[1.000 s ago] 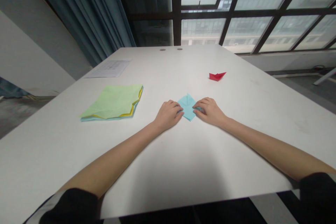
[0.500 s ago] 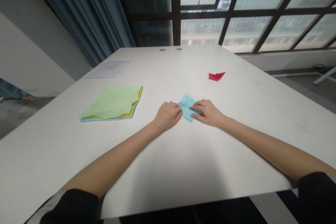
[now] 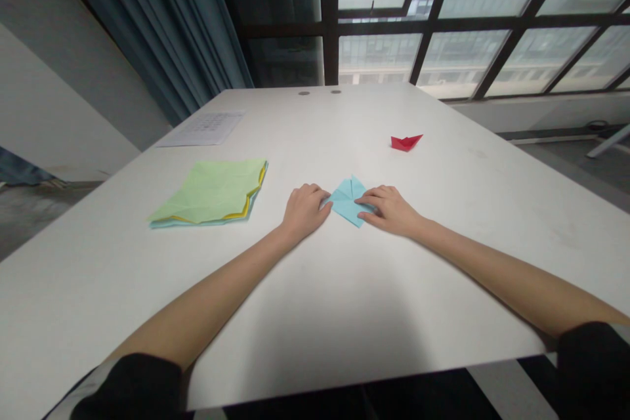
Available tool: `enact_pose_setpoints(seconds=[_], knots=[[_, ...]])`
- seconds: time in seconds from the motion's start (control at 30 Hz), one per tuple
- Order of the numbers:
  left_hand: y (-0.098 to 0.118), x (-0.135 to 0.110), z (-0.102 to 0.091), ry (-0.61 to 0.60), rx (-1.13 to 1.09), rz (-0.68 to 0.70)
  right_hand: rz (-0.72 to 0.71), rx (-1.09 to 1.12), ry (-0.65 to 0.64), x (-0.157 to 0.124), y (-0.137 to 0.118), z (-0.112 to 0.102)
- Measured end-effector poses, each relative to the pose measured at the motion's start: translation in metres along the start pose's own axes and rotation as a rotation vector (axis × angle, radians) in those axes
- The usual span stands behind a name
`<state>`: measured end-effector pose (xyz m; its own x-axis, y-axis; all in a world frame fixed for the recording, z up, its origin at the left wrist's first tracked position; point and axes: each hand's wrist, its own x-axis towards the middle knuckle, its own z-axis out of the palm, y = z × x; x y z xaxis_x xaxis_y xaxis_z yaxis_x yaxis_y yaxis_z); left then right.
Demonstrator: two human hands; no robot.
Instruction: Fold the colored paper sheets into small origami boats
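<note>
A light blue folded paper (image 3: 349, 200) lies on the white table in front of me, with creases and a small slit at its top point. My left hand (image 3: 306, 210) pinches its left corner between thumb and fingertips. On the other side, my right hand (image 3: 386, 209) grips the right part, its thumb and fingers lying over the paper and hiding that corner. Beyond the right hand sits a small red folded paper boat (image 3: 406, 143), touched by neither hand.
To the left lies a stack of coloured paper sheets (image 3: 216, 190), green on top with yellow and blue beneath. A printed sheet (image 3: 204, 128) is farther back on the white table (image 3: 315, 302). A blue curtain (image 3: 162, 26) and windows stand behind.
My left hand has moved a little to the left, and the left part of the blue paper now reaches farther out with it. My right hand stays in place.
</note>
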<state>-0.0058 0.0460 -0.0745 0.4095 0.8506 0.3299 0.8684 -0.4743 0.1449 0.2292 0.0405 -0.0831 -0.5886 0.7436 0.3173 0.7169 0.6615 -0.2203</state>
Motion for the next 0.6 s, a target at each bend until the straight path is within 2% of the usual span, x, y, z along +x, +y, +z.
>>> enact_pose_setpoints(seconds=[0.23, 0.47, 0.6], knots=[[0.0014, -0.0006, -0.0017, 0.034, -0.073, 0.048, -0.005, -0.006, 0.003, -0.0001, 0.0011, 0.0005], [0.0011, -0.0016, 0.0025, -0.068, -0.139, 0.296, 0.009, -0.014, 0.005, -0.0009, -0.0006, -0.0002], [0.0008, -0.0011, 0.0032, -0.086, -0.149, 0.364, -0.001, -0.02, -0.022, -0.0009, -0.0013, -0.0007]])
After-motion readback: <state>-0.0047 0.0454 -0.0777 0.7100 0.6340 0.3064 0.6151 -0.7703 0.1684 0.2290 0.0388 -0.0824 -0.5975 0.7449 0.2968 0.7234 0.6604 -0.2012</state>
